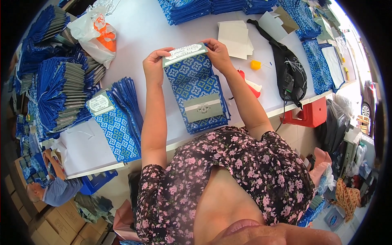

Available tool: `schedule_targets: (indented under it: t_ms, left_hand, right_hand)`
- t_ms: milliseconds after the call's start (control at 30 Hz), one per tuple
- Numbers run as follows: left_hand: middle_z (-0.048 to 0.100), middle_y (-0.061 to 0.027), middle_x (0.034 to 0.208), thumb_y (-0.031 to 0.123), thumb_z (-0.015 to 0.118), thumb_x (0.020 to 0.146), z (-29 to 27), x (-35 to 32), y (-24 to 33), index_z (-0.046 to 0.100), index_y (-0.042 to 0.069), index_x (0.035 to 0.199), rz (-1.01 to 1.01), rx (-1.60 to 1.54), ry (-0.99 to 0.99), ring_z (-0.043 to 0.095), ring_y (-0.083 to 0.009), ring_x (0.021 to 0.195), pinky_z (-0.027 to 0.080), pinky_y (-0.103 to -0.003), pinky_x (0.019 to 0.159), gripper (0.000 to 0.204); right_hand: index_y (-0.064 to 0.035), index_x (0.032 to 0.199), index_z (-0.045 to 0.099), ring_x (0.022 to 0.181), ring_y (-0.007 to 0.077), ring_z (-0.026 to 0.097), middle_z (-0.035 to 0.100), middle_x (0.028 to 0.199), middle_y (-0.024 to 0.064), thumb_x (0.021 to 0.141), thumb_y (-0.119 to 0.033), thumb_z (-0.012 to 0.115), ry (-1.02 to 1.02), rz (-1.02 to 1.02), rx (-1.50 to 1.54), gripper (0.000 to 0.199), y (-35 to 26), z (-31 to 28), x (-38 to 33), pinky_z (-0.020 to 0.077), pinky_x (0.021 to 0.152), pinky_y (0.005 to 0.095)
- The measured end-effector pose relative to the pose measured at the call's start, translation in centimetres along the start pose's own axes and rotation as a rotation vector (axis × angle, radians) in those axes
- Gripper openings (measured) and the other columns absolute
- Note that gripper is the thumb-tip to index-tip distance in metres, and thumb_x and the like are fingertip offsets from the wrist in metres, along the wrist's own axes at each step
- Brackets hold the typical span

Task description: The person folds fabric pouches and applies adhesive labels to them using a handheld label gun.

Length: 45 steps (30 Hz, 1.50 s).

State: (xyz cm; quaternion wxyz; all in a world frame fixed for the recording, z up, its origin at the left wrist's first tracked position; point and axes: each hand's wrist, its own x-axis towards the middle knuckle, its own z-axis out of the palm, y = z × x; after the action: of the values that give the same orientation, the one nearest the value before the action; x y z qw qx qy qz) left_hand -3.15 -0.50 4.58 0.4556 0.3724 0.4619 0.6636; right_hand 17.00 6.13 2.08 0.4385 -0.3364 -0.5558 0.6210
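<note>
My left hand and my right hand pinch the two ends of a grey-green card header at the far end of a folded blue patterned cloth. That cloth lies on top of a pile of the same cloths on the white table; the lower one shows a grey paper band. Both forearms reach forward over the table's near edge.
A finished stack of blue cloths with a header lies to the left, with big bundles beyond it. White cards, a black bag, a plastic bag and more cloth stacks sit further off. Another person crouches by boxes at lower left.
</note>
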Motion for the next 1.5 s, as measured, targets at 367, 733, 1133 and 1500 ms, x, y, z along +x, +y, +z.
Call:
schedule_targets:
  t_ms: [367, 733, 1133, 1500]
  left_hand:
    - [0.066, -0.0138, 0.096, -0.016, 0.051, 0.075, -1.6, 0.4, -0.4, 0.067, 0.003, 0.070, 0.061, 0.188, -0.098, 0.063, -0.0187, 0.085, 0.052, -0.026, 0.075, 0.025]
    - [0.067, -0.0110, 0.091, -0.017, 0.047, 0.072, -1.1, -0.4, -0.3, 0.068, 0.002, 0.070, 0.372, 0.512, -0.006, 0.064, -0.0183, 0.083, 0.050, -0.027, 0.074, 0.028]
    - [0.064, -0.0122, 0.106, -0.003, 0.054, 0.078, -2.2, 0.9, 0.8, 0.065, 0.007, 0.102, 0.233, 0.362, -0.064, 0.059, -0.0222, 0.103, 0.045, -0.032, 0.089, 0.028]
    - [0.067, -0.0079, 0.079, 0.014, 0.067, 0.076, 2.4, 4.0, 1.3, 0.065, 0.003, 0.096, -0.034, 1.014, -0.517, 0.062, -0.0171, 0.072, 0.048, -0.031, 0.068, 0.022]
  right_hand:
    - [0.0002, 0.103, 0.058, 0.079, 0.0075, 0.059, 0.065, 0.090, 0.0054, 0.090, -0.010, 0.056, -0.015, 0.090, 0.038, 0.016, -0.5, 0.2, 0.2, 0.0471, 0.068, 0.0197]
    - [-0.0029, 0.116, 0.054, 0.085, 0.0077, 0.056, 0.063, 0.093, 0.0022, 0.091, -0.021, 0.055, 0.036, 0.246, 0.172, 0.030, -1.8, 0.7, -0.1, 0.0439, 0.076, 0.0203]
    - [0.0003, 0.106, 0.057, 0.079, 0.0083, 0.058, 0.064, 0.090, 0.0039, 0.081, -0.010, 0.069, -0.004, 0.126, -0.059, 0.030, -1.6, 1.0, -0.2, 0.0478, 0.070, 0.0213]
    - [0.0003, 0.105, 0.058, 0.080, 0.0081, 0.059, 0.064, 0.091, 0.0038, 0.084, -0.014, 0.067, -0.035, 0.083, -0.077, 0.027, -0.6, -0.1, 0.0, 0.0478, 0.072, 0.0208]
